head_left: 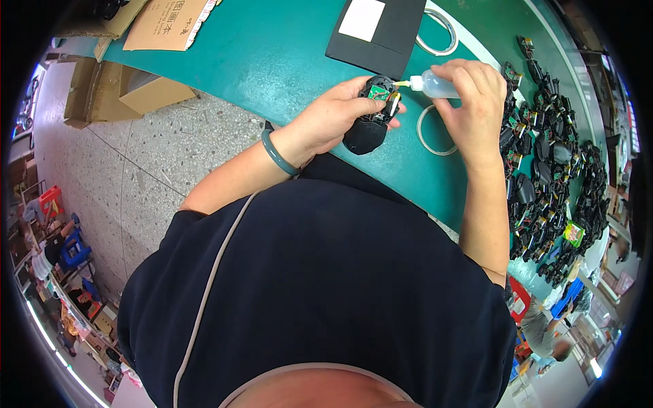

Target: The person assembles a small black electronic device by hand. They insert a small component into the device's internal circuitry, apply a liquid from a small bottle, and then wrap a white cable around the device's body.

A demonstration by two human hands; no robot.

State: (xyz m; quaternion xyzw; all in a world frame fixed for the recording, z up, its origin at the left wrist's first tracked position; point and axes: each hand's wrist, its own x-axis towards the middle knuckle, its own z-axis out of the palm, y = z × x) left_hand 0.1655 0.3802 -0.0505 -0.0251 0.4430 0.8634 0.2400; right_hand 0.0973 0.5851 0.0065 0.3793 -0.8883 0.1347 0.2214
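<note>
My left hand is closed around an opened black plastic device above the green table, thumb pressed near its inside. A small green circuit board and a few wires show in the opened shell. My right hand grips a small clear squeeze bottle and holds it sideways. The bottle's thin yellowish nozzle points left, its tip at the upper right edge of the device. Whether the tip touches the device, or any liquid comes out, I cannot tell.
On the green table, a black board bears a white paper. A white ring and a thinner one lie nearby. Several black devices with wires are heaped at the right. Cardboard boxes stand left.
</note>
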